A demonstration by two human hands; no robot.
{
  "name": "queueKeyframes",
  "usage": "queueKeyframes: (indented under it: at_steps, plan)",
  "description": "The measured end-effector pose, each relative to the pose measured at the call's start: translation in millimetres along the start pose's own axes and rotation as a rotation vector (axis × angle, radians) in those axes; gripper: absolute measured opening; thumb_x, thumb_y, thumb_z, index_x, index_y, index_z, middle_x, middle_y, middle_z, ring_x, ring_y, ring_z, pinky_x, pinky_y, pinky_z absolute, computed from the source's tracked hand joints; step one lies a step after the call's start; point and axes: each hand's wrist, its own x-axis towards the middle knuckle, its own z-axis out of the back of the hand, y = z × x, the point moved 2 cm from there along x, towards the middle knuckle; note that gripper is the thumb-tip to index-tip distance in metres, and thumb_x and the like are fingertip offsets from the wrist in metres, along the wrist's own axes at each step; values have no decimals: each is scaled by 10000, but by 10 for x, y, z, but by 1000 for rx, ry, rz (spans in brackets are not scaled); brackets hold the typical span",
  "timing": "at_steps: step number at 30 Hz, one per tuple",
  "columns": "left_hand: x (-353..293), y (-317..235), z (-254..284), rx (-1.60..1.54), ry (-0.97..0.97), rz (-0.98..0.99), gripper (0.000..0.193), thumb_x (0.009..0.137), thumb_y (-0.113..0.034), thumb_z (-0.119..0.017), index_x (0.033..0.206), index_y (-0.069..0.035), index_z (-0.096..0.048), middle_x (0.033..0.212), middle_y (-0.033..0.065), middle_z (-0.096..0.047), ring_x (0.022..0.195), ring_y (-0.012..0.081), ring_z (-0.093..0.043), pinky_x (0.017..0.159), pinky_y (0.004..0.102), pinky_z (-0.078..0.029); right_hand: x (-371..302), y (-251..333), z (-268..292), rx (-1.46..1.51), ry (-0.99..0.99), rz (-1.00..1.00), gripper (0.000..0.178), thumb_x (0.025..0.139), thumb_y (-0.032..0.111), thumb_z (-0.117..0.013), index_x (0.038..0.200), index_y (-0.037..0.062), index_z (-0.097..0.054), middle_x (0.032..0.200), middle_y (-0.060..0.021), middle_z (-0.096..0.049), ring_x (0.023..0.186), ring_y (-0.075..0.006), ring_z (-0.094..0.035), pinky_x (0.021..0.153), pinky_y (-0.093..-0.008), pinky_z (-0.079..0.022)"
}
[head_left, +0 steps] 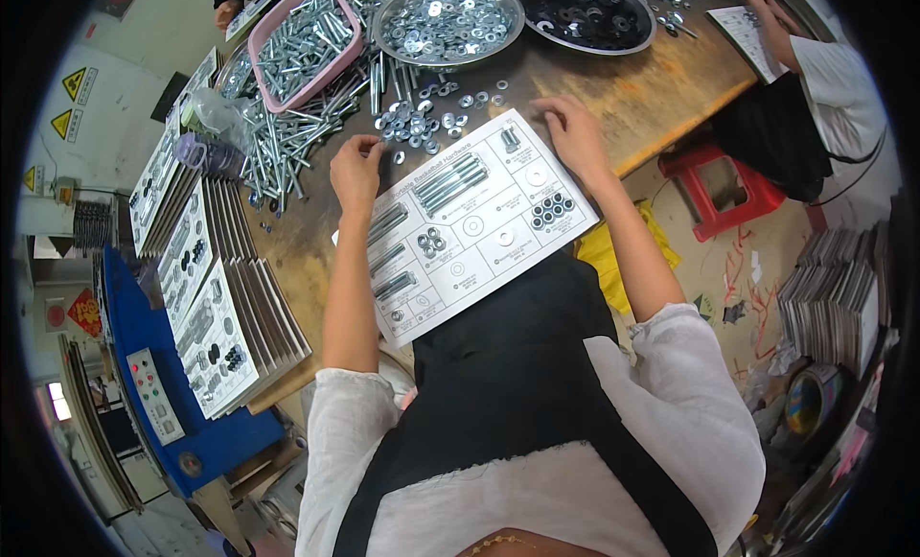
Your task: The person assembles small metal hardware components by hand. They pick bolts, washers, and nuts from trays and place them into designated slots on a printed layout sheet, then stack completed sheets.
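Note:
A white printed hardware card (489, 188) lies slanted across the table's front edge and over my lap. Rows of long bolts (450, 185), short bolts, nuts and dark nuts (553, 210) sit in its outlined sections; some sections show only printed washer outlines. At the card's upper left, my left hand (355, 178) is closed, its thumb and fingertips drawn together beside loose washers (414, 126). What is between those fingertips, if anything, is too small to make out. My right hand (575, 140) is open by the card's upper right corner, fingers stretched to the left.
A pink basket of bolts (356, 49) stands at the back left among loose bolts (278, 150). Behind are a metal bowl of silver washers (448, 63) and a bowl of black washers (623, 51). Stacked filled cards (225, 317) line the left. A co-worker's hand (767, 15) is far right, near a red stool (714, 197).

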Motion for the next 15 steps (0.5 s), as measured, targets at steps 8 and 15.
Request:
queueKeyframes:
  at_steps: [8, 15]
  plan:
    - [-230, -38, 38, 183, 59, -275, 173, 882, -240, -635, 910, -94, -723, 899, 86, -657, 785, 320, -641, 702, 415, -500, 261, 806, -1050, -189, 390, 279, 158, 823, 149, -646, 945, 55, -681, 954, -116, -641, 964, -311, -627, 822, -413, -514]
    - [-406, 100, 315, -31, 27, -159, 201, 909, -246, -620, 924, -71, -716, 859, 77, -639, 725, 270, -626, 659, 368, -478, 297, 666, -1396, -498, 372, 380, 201, 762, 88, -639, 937, -10, -639, 896, -157, -654, 884, -352, -653, 763, -448, -540]
